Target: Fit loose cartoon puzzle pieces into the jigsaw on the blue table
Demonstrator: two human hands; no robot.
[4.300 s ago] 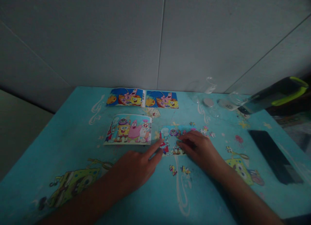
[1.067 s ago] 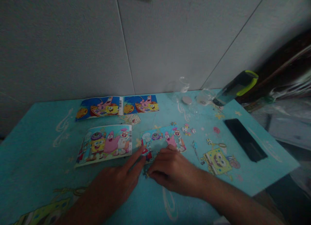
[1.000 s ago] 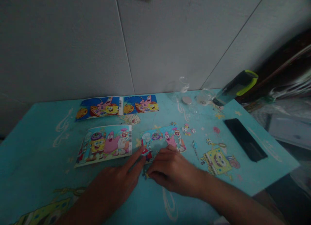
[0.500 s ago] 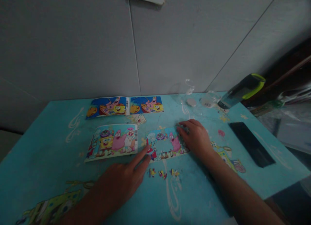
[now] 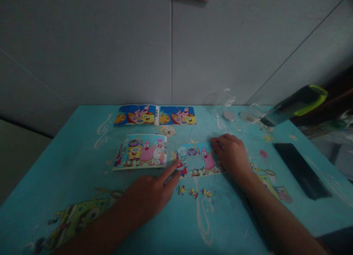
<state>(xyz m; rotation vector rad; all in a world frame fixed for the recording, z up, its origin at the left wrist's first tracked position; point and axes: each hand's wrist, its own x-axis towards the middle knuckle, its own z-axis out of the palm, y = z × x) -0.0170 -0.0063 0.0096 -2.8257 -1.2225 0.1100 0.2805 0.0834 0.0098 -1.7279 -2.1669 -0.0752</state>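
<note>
A partly filled cartoon jigsaw puzzle (image 5: 209, 161) lies flat, with a blue gap in its middle. My left hand (image 5: 153, 192) is open, its outstretched fingertips touching the puzzle's left edge. Over the upper right corner, my right hand (image 5: 233, 152) is closed, thumb and bent fingers at the puzzle's edge; that corner is hidden under it. Below the puzzle lie three loose pieces: a left piece (image 5: 181, 189), a middle piece (image 5: 193, 193) and a right piece (image 5: 206, 192). A card with the matching picture (image 5: 146, 154) lies to the left, slightly curled.
At the back lie a blue cartoon card (image 5: 132, 115) and a similar blue picture (image 5: 178, 115). Clear plastic containers (image 5: 228, 97), a dark bottle with a lime rim (image 5: 295, 104) and a flat black object (image 5: 303, 170) are on the right. A grey wall (image 5: 124, 56) stands behind the patterned table (image 5: 82, 166).
The view has shifted, so the table things appear further right. My right hand has lowered slightly onto the puzzle's upper right corner. My left hand stays at the left edge.
</note>
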